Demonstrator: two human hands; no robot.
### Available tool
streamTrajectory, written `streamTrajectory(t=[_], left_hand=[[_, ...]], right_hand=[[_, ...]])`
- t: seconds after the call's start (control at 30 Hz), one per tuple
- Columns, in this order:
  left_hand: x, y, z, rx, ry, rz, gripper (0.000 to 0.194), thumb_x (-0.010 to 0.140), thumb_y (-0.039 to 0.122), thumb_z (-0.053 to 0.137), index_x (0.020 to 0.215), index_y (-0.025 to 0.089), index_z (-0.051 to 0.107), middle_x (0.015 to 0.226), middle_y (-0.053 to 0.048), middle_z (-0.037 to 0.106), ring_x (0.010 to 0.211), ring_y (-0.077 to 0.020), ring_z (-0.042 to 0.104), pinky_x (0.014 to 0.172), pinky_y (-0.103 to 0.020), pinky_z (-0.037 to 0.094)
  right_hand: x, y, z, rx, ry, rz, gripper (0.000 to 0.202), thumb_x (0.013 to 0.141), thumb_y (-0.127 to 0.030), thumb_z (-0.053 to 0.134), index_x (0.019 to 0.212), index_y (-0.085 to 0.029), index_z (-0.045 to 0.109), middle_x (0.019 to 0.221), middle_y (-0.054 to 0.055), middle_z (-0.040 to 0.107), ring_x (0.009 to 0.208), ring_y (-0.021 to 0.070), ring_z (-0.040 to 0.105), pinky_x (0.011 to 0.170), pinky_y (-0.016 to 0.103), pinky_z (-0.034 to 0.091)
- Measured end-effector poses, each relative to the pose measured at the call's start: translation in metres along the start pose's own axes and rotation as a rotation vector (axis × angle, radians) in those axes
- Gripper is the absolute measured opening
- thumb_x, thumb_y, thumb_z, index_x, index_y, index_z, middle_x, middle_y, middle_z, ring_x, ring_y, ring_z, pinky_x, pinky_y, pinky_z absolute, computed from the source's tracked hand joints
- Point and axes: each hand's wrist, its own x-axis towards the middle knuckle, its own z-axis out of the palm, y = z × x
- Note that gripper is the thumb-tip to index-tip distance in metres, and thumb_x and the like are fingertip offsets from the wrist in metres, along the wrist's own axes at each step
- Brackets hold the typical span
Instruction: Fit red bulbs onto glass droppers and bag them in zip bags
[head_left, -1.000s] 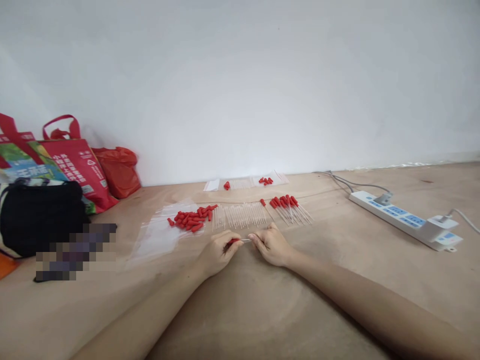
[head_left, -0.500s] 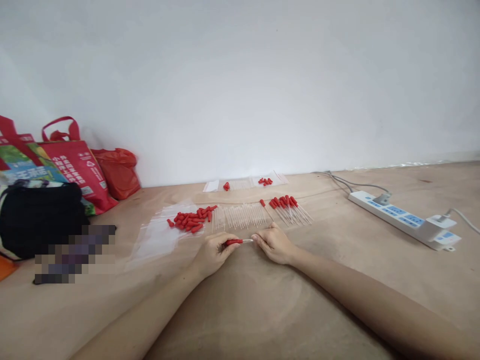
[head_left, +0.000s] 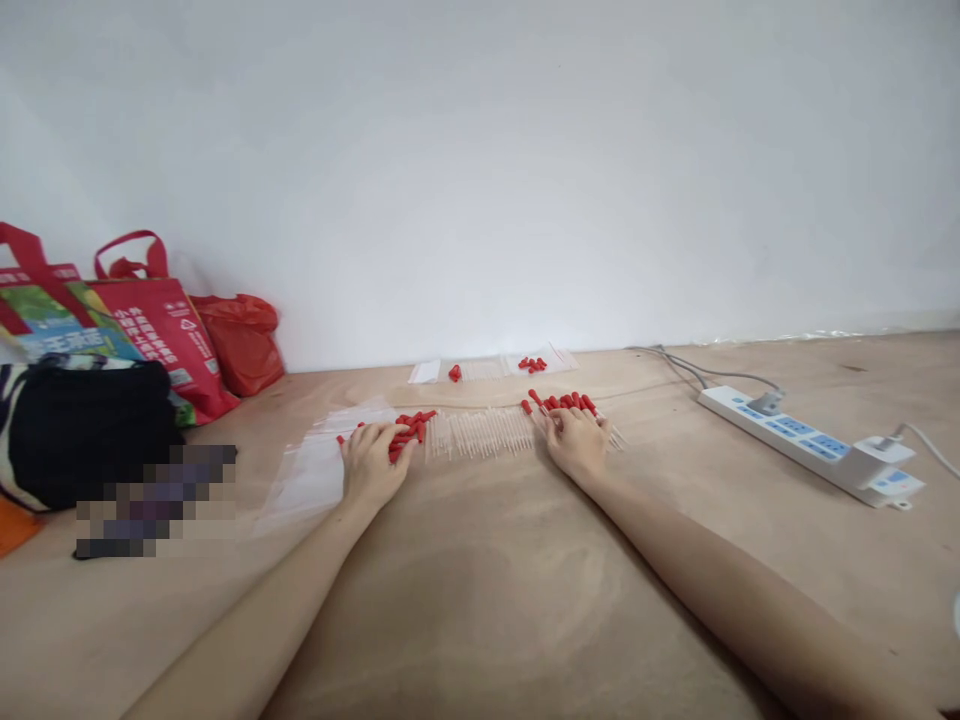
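My left hand (head_left: 371, 462) reaches over the pile of red rubber caps (head_left: 409, 428), its fingers apart and touching the caps; nothing can be seen held in it. The pile lies on clear plastic bags (head_left: 306, 470). My right hand (head_left: 579, 442) pinches a thin clear tube with a red cap (head_left: 533, 396), beside the red-capped tubes (head_left: 589, 404), which it partly covers. Between the hands lies a row of thin clear tubes without caps (head_left: 484, 432).
Near the wall are a flat bag (head_left: 426, 372) and small red caps (head_left: 534, 365). A white power strip (head_left: 802, 440) with cables lies at the right. Red bags (head_left: 161, 335), a black bag (head_left: 94, 425) and a blurred dark object (head_left: 154, 505) are at the left.
My hands have moved apart. The left has let go of the red cap and gone to the pile; the right has carried the capped tube to the capped group.
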Motion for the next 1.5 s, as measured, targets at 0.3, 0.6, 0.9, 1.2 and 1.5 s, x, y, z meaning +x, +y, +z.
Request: streamTrajectory(t=[0.3,0.6,0.9,1.2,1.5], left_hand=[[-0.003,-0.002,0.001,0.118,-0.107,-0.042,0.020,0.073,0.032,0.053,0.086,0.019,0.062,0.091,-0.008,0.058,0.089,-0.0280,0.048,0.073,-0.039,0.037],[-0.001,-0.020,0.017,-0.019,-0.071,0.003,0.014,0.074,0.023,0.050,0.081,0.018,0.060,0.081,-0.007,0.056,0.083,-0.0238,0.050,0.079,-0.034,0.039],[0.000,-0.019,0.018,-0.066,-0.024,0.012,0.011,0.072,0.018,0.048,0.072,0.016,0.058,0.076,-0.006,0.056,0.079,-0.0227,0.052,0.075,-0.034,0.042],[-0.002,0.011,0.003,-0.286,0.137,0.129,0.013,0.081,0.021,0.041,0.083,0.017,0.053,0.080,-0.005,0.059,0.080,-0.0201,0.055,0.075,-0.032,0.043],[-0.020,0.042,-0.004,-0.488,-0.048,0.244,0.020,0.085,0.020,0.038,0.099,0.015,0.052,0.085,-0.006,0.057,0.080,-0.0168,0.056,0.072,-0.029,0.045]], right_hand=[[0.009,-0.004,0.009,-0.095,-0.130,0.005,0.017,0.079,-0.024,0.042,0.076,-0.018,0.057,0.074,0.009,0.062,0.077,0.0241,0.050,0.073,0.039,0.021],[0.011,-0.017,0.005,-0.089,-0.201,-0.024,0.027,0.080,-0.031,0.040,0.075,-0.017,0.063,0.083,0.011,0.062,0.084,0.0251,0.050,0.077,0.041,0.021],[0.033,-0.038,0.008,-0.214,-0.488,0.200,0.027,0.073,-0.026,0.043,0.082,-0.013,0.065,0.087,0.015,0.063,0.088,0.0266,0.052,0.078,0.043,0.023],[0.035,-0.040,0.015,-0.268,-0.554,0.131,0.025,0.073,-0.018,0.043,0.084,-0.012,0.065,0.092,0.016,0.062,0.092,0.0282,0.050,0.082,0.045,0.019],[0.009,-0.037,0.005,-0.115,-0.150,-0.072,0.027,0.083,-0.025,0.034,0.085,-0.009,0.055,0.085,0.015,0.059,0.082,0.0247,0.049,0.075,0.038,0.022]])
